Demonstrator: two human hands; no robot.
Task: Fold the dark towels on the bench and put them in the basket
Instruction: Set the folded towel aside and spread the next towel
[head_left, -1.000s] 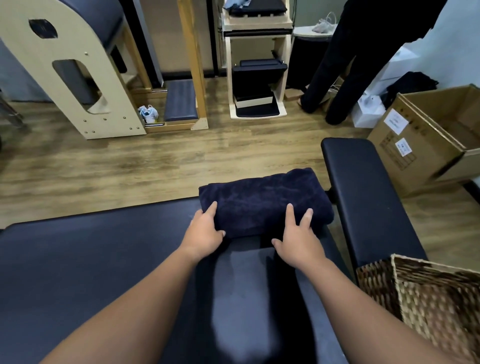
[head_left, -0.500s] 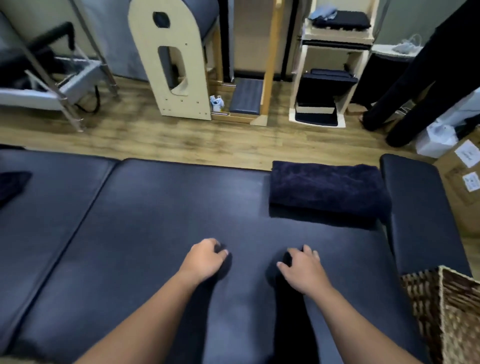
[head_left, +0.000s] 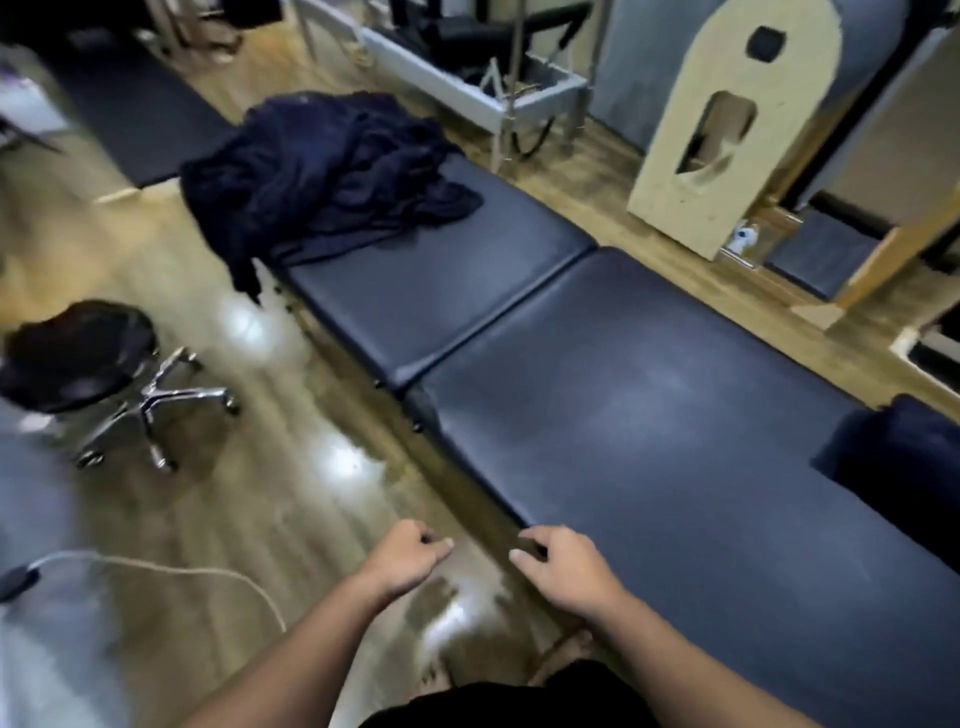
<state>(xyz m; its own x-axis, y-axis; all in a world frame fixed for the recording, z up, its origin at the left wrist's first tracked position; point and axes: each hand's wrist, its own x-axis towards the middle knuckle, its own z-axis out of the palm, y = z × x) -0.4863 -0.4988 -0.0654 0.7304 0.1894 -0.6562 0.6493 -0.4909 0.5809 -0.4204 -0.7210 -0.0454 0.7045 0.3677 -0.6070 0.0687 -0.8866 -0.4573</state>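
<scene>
A crumpled heap of dark navy towels (head_left: 327, 171) lies on the far left end of the black padded bench (head_left: 649, 426), one corner hanging over its edge. The folded towel (head_left: 904, 457) sits at the bench's right end, cut off by the frame. My left hand (head_left: 405, 558) hovers over the floor just left of the bench, fingers loosely curled, holding nothing. My right hand (head_left: 561, 566) hangs over the bench's near edge, also loosely curled and holding nothing. The basket is out of view.
A black rolling stool (head_left: 88, 364) on a chrome base stands on the wooden floor at left. A white cable (head_left: 171, 571) trails across the floor. A wooden arched barrel (head_left: 737, 119) and metal-framed equipment (head_left: 483, 78) stand behind the bench.
My view has swung left from the folded towel toward the heap of unfolded towels. Both hands left the folded towel and drew back to the bench's near edge, holding nothing.
</scene>
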